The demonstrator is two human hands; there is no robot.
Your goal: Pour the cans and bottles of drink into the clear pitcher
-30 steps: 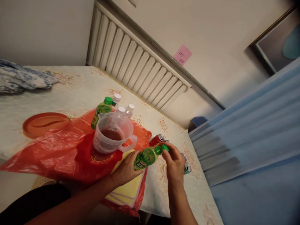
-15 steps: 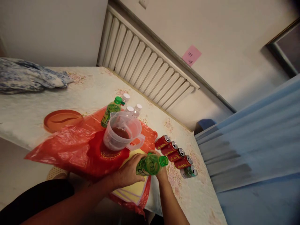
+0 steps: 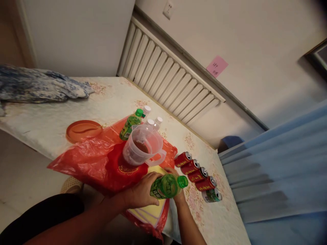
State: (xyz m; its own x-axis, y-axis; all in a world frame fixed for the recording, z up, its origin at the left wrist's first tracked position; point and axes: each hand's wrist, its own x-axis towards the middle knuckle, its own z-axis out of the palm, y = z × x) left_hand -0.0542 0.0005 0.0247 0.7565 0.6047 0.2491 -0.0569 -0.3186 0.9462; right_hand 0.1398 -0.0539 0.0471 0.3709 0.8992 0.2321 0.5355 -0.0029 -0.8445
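An uncapped green bottle (image 3: 167, 186) is held between my two hands, its open neck tilted to the right. My left hand (image 3: 144, 191) grips its base side, while my right hand (image 3: 176, 190) is wrapped behind it, partly hidden by the bottle. Beneath lie yellow cloths (image 3: 150, 212) on a red plastic bag (image 3: 89, 161). Just beyond my hands stands a clear measuring jug (image 3: 144, 146) with brown liquid inside, its handle toward the right. Behind the jug are a capped green bottle (image 3: 131, 124) and several white-capped bottles (image 3: 146, 110).
Several red cans (image 3: 196, 171) and one green-and-white can (image 3: 212, 195) stand in a row at the right. An orange lid (image 3: 83, 131) lies at the left, near a bundled patterned cloth (image 3: 46, 85). A radiator (image 3: 168, 71) borders the table (image 3: 112, 93).
The camera view has shifted, so the table items appear slightly farther right and lower. Both hands still hold the green bottle in nearly the same pose.
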